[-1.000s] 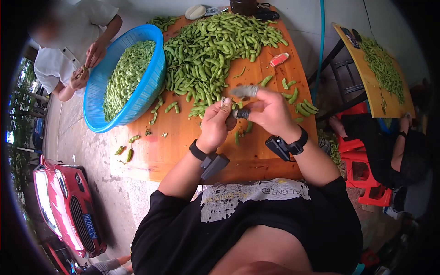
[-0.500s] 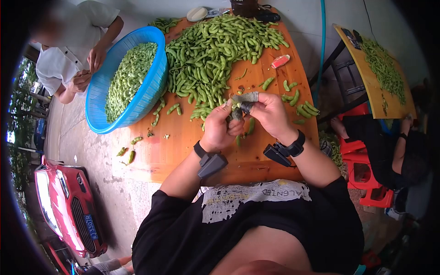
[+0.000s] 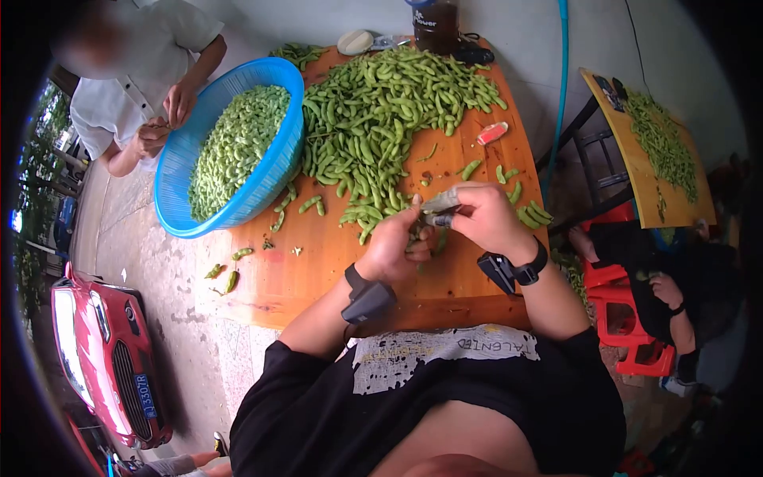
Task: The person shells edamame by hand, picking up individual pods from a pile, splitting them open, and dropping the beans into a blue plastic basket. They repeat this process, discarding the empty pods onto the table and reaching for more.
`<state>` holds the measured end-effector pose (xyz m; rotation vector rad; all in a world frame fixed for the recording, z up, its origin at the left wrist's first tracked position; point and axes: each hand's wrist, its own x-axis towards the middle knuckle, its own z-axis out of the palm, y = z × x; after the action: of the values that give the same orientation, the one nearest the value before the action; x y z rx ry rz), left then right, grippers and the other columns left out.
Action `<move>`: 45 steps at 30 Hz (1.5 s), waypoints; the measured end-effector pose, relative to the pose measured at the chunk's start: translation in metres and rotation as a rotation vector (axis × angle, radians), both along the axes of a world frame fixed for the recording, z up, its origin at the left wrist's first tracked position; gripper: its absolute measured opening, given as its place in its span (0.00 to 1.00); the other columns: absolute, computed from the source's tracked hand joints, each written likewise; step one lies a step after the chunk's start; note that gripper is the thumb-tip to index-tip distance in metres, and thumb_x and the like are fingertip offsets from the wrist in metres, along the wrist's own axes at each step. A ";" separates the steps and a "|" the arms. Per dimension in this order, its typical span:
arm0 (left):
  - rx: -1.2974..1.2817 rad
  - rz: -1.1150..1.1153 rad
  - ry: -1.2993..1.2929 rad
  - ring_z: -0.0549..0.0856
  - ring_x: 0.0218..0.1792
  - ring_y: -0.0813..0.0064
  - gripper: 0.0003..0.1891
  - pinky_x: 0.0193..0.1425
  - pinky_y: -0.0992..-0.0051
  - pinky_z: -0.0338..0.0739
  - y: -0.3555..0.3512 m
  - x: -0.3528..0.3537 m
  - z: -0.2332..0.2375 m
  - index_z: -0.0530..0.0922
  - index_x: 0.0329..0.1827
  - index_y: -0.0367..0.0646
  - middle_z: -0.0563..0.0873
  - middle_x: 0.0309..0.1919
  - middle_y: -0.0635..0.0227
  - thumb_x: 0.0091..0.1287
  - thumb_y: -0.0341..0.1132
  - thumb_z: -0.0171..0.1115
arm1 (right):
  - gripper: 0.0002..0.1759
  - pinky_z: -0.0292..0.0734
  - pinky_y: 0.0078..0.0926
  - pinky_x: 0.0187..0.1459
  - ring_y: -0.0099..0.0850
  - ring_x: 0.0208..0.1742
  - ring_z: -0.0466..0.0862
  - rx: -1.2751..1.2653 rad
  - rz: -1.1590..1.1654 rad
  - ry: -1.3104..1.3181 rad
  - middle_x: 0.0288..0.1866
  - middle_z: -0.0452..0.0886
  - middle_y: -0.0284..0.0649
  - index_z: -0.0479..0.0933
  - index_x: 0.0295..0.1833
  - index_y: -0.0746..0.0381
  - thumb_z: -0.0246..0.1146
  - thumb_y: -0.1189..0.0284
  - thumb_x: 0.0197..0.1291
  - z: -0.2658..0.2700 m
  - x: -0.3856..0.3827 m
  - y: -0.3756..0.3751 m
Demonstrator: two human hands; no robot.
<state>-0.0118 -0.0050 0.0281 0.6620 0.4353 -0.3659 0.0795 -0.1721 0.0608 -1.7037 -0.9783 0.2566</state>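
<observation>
My left hand (image 3: 395, 245) is closed, its fingers curled around a green soybean pod (image 3: 416, 229) that is mostly hidden. Meeting it from the right, my right hand (image 3: 489, 213) is closed in a pinch at the same pod, with greyish wrapping (image 3: 441, 202) on its thumb or finger. Both hands are held above the wooden table (image 3: 381, 290), close to the near edge of a big heap of soybean pods (image 3: 366, 151). Dark wrist devices sit on both my wrists.
A blue basket (image 3: 296, 119) of shelled beans stands left, with a co-worker's hands (image 3: 179, 103) beside it. A red-and-white packet (image 3: 493, 133), loose pods (image 3: 534, 215) and a dark jar (image 3: 436, 28) are on the table. Another person sits right, near red stools (image 3: 612, 306).
The view has shifted slightly, showing more of the jar at the back. My hands stay together, fingers slightly rearranged around the pod. At right, the seated person's hand has moved down from the other table.
</observation>
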 end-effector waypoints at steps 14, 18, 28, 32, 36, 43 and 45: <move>0.108 0.199 -0.219 0.65 0.20 0.85 0.06 0.21 0.83 0.55 0.022 0.007 -0.009 0.78 0.47 0.42 0.80 0.28 0.72 0.75 0.32 0.53 | 0.11 0.80 0.47 0.47 0.54 0.46 0.84 -0.613 -0.409 -0.324 0.42 0.84 0.58 0.80 0.44 0.68 0.62 0.75 0.56 -0.016 0.120 0.146; 0.122 0.215 -0.260 0.65 0.19 0.85 0.06 0.21 0.83 0.55 0.031 0.008 -0.010 0.79 0.45 0.42 0.79 0.28 0.73 0.74 0.34 0.55 | 0.11 0.80 0.47 0.47 0.54 0.46 0.84 -0.600 -0.353 -0.372 0.42 0.84 0.58 0.80 0.44 0.67 0.62 0.75 0.54 -0.010 0.124 0.140; 0.413 0.080 -0.250 0.63 0.18 0.84 0.17 0.21 0.81 0.54 0.025 0.005 0.012 0.77 0.39 0.42 0.77 0.25 0.73 0.78 0.46 0.49 | 0.13 0.73 0.13 0.29 0.14 0.32 0.80 -0.041 0.251 0.439 0.39 0.85 0.30 0.82 0.50 0.64 0.59 0.84 0.61 0.008 0.029 0.010; 0.133 -0.186 -0.340 0.62 0.18 0.85 0.15 0.21 0.82 0.53 0.024 0.003 -0.011 0.78 0.44 0.42 0.79 0.29 0.73 0.78 0.45 0.50 | 0.11 0.75 0.14 0.32 0.17 0.33 0.81 0.131 0.127 0.572 0.39 0.85 0.32 0.81 0.51 0.66 0.60 0.82 0.63 -0.015 0.009 0.002; 0.094 -0.240 -0.371 0.63 0.19 0.86 0.15 0.22 0.83 0.55 0.012 0.002 -0.012 0.78 0.47 0.43 0.80 0.29 0.73 0.78 0.45 0.50 | 0.12 0.77 0.17 0.35 0.20 0.35 0.82 0.156 0.116 0.564 0.41 0.85 0.35 0.80 0.52 0.68 0.61 0.83 0.63 -0.028 0.015 0.001; 0.363 -0.013 -0.331 0.69 0.16 0.88 0.12 0.20 0.84 0.60 0.002 -0.003 -0.003 0.80 0.35 0.45 0.78 0.21 0.79 0.75 0.42 0.57 | 0.12 0.79 0.19 0.40 0.21 0.40 0.83 0.262 -0.006 0.498 0.44 0.85 0.36 0.82 0.50 0.66 0.62 0.84 0.60 -0.021 -0.005 0.010; 0.358 0.014 -0.332 0.68 0.16 0.88 0.13 0.20 0.84 0.60 0.001 -0.004 -0.003 0.80 0.34 0.45 0.78 0.21 0.79 0.75 0.42 0.58 | 0.12 0.79 0.20 0.42 0.22 0.40 0.84 0.263 -0.082 0.148 0.41 0.84 0.37 0.83 0.48 0.67 0.65 0.84 0.57 -0.025 -0.005 0.016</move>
<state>-0.0155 -0.0040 0.0246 1.0483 0.1878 -0.1588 0.0742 -0.1565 0.0359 -1.4597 -0.7938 0.1883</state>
